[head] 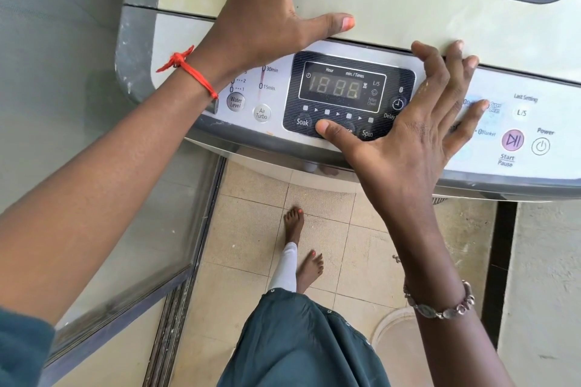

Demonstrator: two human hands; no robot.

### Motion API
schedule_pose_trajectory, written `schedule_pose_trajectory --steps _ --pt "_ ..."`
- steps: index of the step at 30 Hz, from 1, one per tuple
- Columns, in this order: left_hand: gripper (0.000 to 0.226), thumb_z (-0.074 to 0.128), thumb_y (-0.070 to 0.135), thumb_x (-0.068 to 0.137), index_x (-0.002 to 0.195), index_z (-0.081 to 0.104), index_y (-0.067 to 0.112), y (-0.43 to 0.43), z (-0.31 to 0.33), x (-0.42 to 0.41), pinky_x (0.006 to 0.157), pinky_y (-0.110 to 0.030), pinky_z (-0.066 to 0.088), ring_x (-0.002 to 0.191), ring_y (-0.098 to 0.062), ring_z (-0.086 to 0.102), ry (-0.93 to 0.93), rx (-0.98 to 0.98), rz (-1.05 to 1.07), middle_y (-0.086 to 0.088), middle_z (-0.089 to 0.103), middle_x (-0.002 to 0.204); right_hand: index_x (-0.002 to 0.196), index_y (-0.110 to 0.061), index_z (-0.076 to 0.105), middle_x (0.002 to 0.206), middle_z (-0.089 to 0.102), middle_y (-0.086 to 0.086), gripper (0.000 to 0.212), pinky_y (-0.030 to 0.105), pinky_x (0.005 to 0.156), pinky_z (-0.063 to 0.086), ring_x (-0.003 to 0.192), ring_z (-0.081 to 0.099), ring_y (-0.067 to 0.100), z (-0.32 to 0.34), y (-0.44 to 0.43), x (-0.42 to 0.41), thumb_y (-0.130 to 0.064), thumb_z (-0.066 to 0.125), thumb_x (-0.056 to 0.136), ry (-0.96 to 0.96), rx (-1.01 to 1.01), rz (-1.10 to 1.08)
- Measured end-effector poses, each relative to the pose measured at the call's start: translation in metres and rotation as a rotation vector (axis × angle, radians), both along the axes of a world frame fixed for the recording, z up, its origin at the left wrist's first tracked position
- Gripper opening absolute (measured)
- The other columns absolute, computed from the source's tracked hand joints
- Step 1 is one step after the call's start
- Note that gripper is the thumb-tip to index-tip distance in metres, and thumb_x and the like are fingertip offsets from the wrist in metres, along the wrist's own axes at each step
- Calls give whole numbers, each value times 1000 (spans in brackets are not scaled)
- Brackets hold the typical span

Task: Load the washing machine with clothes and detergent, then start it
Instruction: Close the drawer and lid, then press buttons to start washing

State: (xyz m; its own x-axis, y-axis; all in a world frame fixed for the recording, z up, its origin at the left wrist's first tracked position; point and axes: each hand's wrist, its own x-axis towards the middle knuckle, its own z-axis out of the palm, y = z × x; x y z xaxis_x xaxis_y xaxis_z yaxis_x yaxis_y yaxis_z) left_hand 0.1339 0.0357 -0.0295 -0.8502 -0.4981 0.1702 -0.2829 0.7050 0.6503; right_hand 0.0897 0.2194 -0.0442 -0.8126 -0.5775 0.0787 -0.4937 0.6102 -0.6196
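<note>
Your right hand (408, 141) lies spread over the dark display panel (345, 94), thumb between Soak and Spin. Your left hand (270, 9) rests flat, fingers straight, on the closed cream plastic washer lid (424, 22). Loading looks done, though no clothes show; the round pink Start/Pause button (513, 140) is not yet pressed.

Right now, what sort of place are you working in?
Probably a home laundry corner, maybe a balcony: a top-loading washing machine, a beige tiled floor, a sliding glass door beside it.

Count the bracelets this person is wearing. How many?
2. A red thread band is tied round the left wrist, by the washing machine's control panel. A silver link bracelet sits on the right wrist, lower right. Sleeves might hide more.
</note>
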Motion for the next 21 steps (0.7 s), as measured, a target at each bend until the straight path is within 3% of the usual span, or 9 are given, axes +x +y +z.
schedule_pose_trajectory --steps 21 --pt "70 62 52 78 133 51 10 -1 0 0 109 -36 37 128 -11 49 1 -11 -3 0 55 136 137 -20 29 156 8 4 101 44 113 -12 145 -5 21 1 0 -1 -57 70 52 -5 8 4"
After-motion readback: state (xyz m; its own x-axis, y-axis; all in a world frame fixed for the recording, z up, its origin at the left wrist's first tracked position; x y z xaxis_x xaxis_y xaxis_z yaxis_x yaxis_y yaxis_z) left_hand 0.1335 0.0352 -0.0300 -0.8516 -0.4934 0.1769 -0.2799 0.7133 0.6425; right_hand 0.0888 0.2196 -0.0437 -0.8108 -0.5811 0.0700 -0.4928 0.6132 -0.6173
